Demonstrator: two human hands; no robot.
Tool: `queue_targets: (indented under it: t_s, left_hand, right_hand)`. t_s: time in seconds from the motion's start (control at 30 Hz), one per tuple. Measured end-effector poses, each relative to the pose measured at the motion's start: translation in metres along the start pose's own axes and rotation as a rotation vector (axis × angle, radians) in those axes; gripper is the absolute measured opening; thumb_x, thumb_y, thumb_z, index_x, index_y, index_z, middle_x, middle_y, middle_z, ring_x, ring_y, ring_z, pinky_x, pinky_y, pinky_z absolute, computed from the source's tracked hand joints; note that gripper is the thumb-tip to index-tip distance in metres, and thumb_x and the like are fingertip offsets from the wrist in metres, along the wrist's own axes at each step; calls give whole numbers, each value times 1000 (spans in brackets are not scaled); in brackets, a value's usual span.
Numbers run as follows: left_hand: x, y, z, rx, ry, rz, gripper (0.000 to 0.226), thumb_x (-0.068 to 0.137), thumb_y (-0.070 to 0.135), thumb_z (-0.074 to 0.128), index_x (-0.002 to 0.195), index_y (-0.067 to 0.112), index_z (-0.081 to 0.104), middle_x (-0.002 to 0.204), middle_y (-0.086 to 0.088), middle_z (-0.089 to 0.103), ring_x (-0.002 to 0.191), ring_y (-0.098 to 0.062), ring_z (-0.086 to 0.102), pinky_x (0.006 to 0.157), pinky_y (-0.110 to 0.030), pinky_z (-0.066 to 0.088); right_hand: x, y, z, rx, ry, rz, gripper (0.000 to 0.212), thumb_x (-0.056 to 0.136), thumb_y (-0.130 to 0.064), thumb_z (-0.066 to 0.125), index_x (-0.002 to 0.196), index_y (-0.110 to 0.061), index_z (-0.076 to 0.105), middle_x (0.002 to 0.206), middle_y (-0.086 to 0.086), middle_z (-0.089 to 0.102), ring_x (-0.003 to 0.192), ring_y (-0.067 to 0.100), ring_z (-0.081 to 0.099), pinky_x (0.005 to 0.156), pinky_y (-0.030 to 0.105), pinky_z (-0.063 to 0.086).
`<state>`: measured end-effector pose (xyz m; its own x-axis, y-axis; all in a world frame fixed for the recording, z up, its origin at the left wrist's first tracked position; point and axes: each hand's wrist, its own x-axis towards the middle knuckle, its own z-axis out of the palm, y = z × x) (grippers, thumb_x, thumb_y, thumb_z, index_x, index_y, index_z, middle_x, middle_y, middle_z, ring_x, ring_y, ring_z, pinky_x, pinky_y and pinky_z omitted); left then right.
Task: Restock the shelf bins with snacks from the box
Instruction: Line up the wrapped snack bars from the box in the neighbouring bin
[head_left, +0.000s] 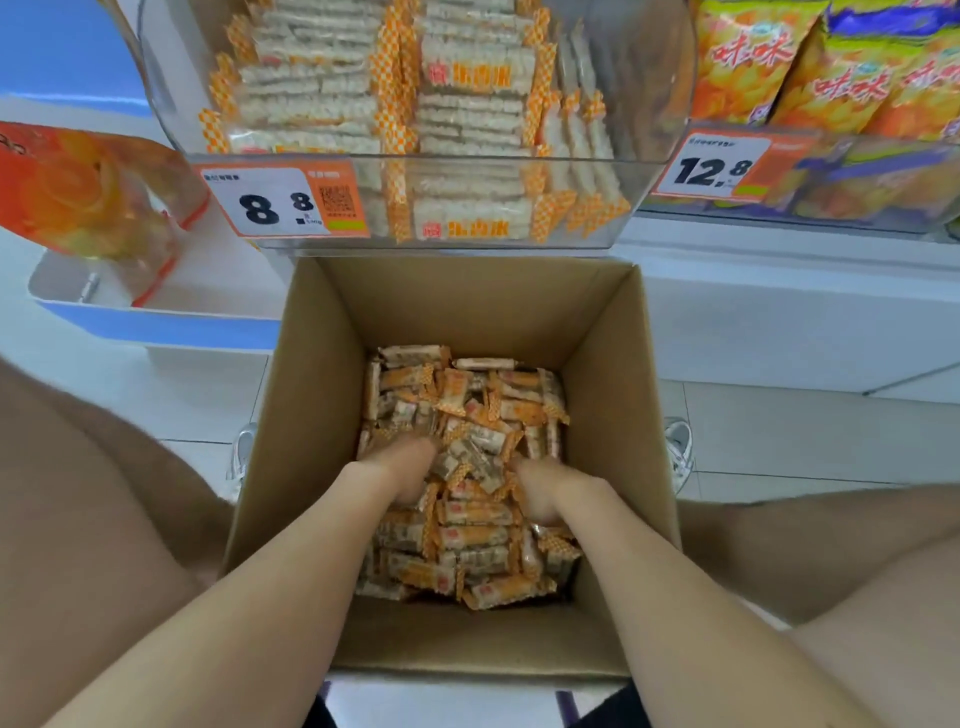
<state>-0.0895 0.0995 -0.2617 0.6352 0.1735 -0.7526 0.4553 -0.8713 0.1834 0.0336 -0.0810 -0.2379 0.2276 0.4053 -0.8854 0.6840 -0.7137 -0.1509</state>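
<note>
Hands both down inside the open cardboard box, left hand and right hand side by side with a small heap of wrappers between them. Fingers of both pushed in among the snack packets and hidden there; cannot tell whether either is grasping anything or lying loose. Forearms bare, angled in over the near wall of the box. Packets small, orange and white, jumbled loosely around, beyond and behind the hands across the box bottom, well below the rim.

Straight ahead of the hands and higher up, a clear shelf bin filled with tidy rows of stacked packets in the same orange and white, its front lip just past the far wall of the box. On the bin front, ahead and left of the left hand, an orange-edged price tag reading 8.8. Further ahead and right of the right hand, a second tag reading 12.8 on a neighbouring bin full of yellow and orange snack bags. Far ahead and left of the left hand, a red-orange bag over a white, blue-edged shelf.

Outside the box, a white left shoe beyond the left hand and a white right shoe beyond the right, both on pale floor tiles. Bare legs flanking the box on either side.
</note>
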Motion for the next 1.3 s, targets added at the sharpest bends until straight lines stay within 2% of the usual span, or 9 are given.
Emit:
queue_targets:
  t_s: [0.17, 0.33, 0.47, 0.57, 0.67, 0.77, 0.93, 1.17, 1.3]
  left_hand:
    - [18, 12, 14, -90, 8, -4, 85, 94, 3, 63, 164, 22, 18, 174, -9, 6, 161, -31, -2, 128, -55, 17]
    - [17, 22, 22, -70, 4, -42, 90, 97, -12, 53, 168, 15, 3, 174, -10, 2, 159, -35, 14, 125, -46, 30]
    - [17, 15, 20, 85, 1, -46, 56, 101, 6, 61, 153, 15, 45, 165, -14, 32, 147, -36, 36, 118, -48, 38]
    - [13, 10, 18, 62, -14, -54, 49, 102, 17, 59, 149, 22, 46, 152, -11, 52, 151, -38, 26, 122, -54, 22]
    - [2, 12, 3, -295, 52, -71, 41, 103, 35, 55, 144, 26, 54, 146, -9, 57, 142, -36, 43, 116, -47, 36]
    - [-11, 11, -17, -944, 4, -147, 47, 109, 37, 48, 150, 14, 51, 138, -13, 63, 113, -27, 63, 90, -37, 51]
    - [-49, 4, -50, -1642, -92, -174, 32, 110, 21, 44, 129, 2, 62, 117, -24, 73, 97, -32, 68, 104, -51, 52]
    - [-96, 16, -99, -1378, 43, 112, 40, 103, 34, 58, 131, 6, 68, 123, -12, 73, 108, -29, 68, 96, -43, 52]
    - [-136, 22, -131, -867, 323, 250, 46, 83, 34, 84, 125, 31, 65, 114, 4, 73, 101, -14, 71, 89, -34, 60]
  right_hand:
    - [20, -7, 17, 165, 27, 87, 66, 101, -16, 61, 160, -11, 31, 147, 15, 48, 130, 33, 53, 98, 40, 52]
    - [22, -10, 22, 312, 125, 83, 101, 95, -12, 73, 167, -26, 4, 167, 15, 25, 151, 38, 34, 118, 51, 40]
    - [19, -9, 15, 505, 157, 85, 102, 94, -10, 71, 167, -30, 2, 143, 14, 52, 109, 31, 60, 70, 35, 54]
    - [10, -6, 0, 769, 331, 78, 83, 95, -11, 66, 163, -33, 23, 132, 8, 56, 89, 19, 63, 53, 26, 47]
    - [-2, -4, -19, 1000, 492, 37, 56, 98, -18, 61, 152, -26, 44, 129, 2, 60, 77, 11, 62, 61, 33, 55]
    - [-15, -1, -35, 1112, 648, -12, 39, 99, -23, 61, 138, -22, 60, 129, 2, 66, 99, 19, 67, 86, 36, 57]
    - [-45, -3, -55, 1299, 690, -106, 17, 99, -20, 63, 113, -22, 72, 104, 3, 74, 96, 21, 71, 76, 35, 57]
    - [-92, -23, -71, 1275, 612, -387, 21, 93, -6, 76, 112, -15, 73, 108, 9, 76, 94, 20, 78, 87, 44, 65]
    - [-119, -29, -80, 1245, 716, -422, 25, 82, -19, 87, 103, -17, 73, 107, 5, 76, 96, 21, 77, 91, 46, 63]
